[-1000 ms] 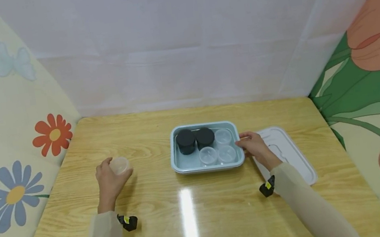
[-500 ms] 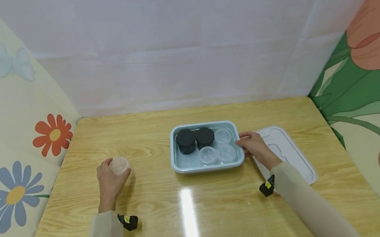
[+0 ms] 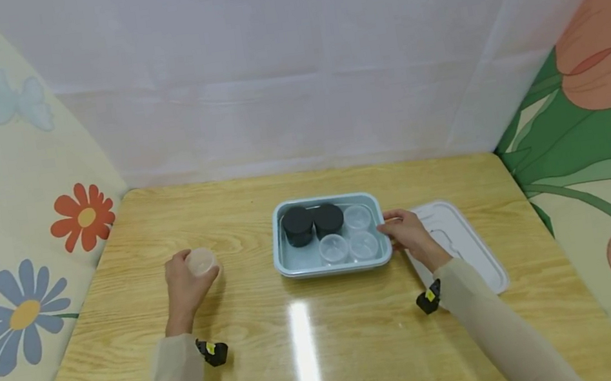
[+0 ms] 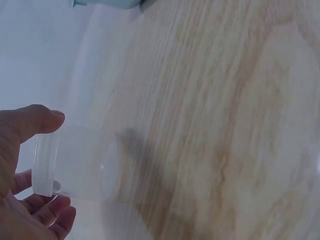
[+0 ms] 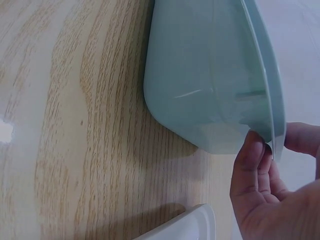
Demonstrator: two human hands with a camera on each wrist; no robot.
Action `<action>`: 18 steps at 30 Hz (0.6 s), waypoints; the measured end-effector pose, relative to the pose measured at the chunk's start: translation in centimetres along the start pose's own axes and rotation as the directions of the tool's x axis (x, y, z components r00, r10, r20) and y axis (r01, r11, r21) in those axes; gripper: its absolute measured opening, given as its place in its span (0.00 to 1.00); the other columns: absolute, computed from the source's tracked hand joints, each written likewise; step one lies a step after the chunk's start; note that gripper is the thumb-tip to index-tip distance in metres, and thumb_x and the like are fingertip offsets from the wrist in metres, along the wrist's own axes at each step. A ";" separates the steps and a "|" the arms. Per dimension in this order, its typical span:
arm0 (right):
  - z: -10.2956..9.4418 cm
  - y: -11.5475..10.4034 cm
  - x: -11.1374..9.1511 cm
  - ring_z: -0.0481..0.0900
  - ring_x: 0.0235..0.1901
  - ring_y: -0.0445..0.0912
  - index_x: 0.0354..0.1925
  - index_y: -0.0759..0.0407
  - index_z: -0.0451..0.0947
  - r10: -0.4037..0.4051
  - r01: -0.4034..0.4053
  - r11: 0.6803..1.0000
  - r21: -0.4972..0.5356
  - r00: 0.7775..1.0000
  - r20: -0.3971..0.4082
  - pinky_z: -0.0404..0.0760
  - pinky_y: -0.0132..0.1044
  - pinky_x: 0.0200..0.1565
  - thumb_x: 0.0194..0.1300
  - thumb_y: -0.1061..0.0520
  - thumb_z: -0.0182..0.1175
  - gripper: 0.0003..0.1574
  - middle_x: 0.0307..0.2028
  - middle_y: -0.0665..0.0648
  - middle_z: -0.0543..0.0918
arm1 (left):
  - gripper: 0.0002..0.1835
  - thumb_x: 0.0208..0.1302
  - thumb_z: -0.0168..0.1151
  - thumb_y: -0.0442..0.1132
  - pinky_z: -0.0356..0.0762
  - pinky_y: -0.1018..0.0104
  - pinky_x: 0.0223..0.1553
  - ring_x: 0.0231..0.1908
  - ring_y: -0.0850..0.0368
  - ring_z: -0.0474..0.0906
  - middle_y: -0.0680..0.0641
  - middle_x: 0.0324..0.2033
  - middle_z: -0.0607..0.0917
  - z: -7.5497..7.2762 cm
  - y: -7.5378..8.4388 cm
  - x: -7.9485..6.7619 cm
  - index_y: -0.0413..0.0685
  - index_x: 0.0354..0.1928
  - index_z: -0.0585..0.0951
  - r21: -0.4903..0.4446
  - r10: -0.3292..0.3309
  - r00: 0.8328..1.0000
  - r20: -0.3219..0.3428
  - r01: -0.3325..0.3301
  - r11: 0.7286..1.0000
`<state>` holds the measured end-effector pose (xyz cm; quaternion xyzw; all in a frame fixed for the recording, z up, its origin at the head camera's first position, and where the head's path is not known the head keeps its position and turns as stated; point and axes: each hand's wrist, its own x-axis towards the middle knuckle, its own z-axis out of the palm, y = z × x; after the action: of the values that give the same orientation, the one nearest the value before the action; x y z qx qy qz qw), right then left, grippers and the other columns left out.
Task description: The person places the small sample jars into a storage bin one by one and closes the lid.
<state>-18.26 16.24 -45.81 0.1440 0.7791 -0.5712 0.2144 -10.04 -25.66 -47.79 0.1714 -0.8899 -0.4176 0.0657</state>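
My left hand [image 3: 185,287] grips a small clear plastic cup [image 3: 201,262] above the wooden table, left of the tray; in the left wrist view the cup [image 4: 75,165] lies between thumb and fingers. A pale blue tray [image 3: 278,253] sits mid-table with two black-lidded cups [image 3: 312,222] and three clear cups [image 3: 347,240] inside. My right hand [image 3: 408,236] holds the tray's right rim; in the right wrist view the fingers [image 5: 250,165] pinch the tray's edge [image 5: 272,107].
A white lid [image 3: 459,244] lies flat on the table right of the tray, partly under my right forearm. Patterned walls close in the table [image 3: 304,347] on the left, back and right.
My left hand has carried the clear cup a little to the right, toward the tray. The right hand and tray have stayed put.
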 end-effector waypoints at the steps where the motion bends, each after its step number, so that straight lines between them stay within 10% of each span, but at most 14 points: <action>1: 0.0 0.0 0.0 0.77 0.30 0.41 0.61 0.63 0.66 -0.001 0.001 1.000 0.000 1.000 0.000 0.80 0.34 0.30 0.64 0.59 0.58 0.28 0.40 0.56 0.79 | 0.38 0.54 0.66 0.36 0.66 0.36 0.53 0.55 0.33 0.62 0.26 0.57 0.63 0.1 0.2 0.0 0.27 0.64 0.60 -0.001 -0.003 1.000 0.012 0.003 1.000; 18: 0.0 0.1 0.0 0.77 0.30 0.40 0.61 0.62 0.66 -0.002 0.002 1.000 0.001 1.000 -0.002 0.79 0.34 0.31 0.65 0.59 0.57 0.27 0.40 0.56 0.78 | 0.38 0.55 0.67 0.38 0.67 0.36 0.56 0.56 0.34 0.64 0.29 0.59 0.63 2.3 4.7 0.8 0.30 0.64 0.61 -0.026 0.107 0.990 0.097 -0.105 0.994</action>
<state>-18.21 16.24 -45.91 0.1440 0.7792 -0.5717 0.2127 -12.53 -21.49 -45.75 0.1027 -0.8955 -0.4305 0.0458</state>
